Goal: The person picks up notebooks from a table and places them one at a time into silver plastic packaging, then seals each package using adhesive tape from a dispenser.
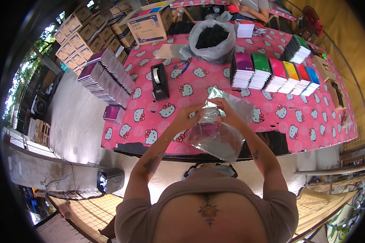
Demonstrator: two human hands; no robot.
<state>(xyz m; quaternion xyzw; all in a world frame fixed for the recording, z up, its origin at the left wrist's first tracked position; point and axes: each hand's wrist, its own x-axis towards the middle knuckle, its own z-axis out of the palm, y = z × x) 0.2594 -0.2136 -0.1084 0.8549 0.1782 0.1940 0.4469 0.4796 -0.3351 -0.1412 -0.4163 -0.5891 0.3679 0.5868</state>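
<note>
Both of my hands are over the near middle of the table, at the shiny upper end of a clear plastic bag (221, 141). My left hand (190, 115) pinches its left side with bent fingers. On the opposite side, the fingers of my right hand (227, 111) close on the same plastic. Something purple (209, 128) shows under or through the film; glare hides what it is. More clear plastic (240, 106) lies just right of my right hand. A black tape dispenser (160, 83) stands beyond my left hand.
Wrapped purple notebook stacks (105, 81) line the left edge. Colored spiral notebooks (271, 75) stand in piles at the right. A bag of black material (212, 38), a carton (150, 26) and blue pens (185, 67) are farther back. Another person (251, 8) sits across the table.
</note>
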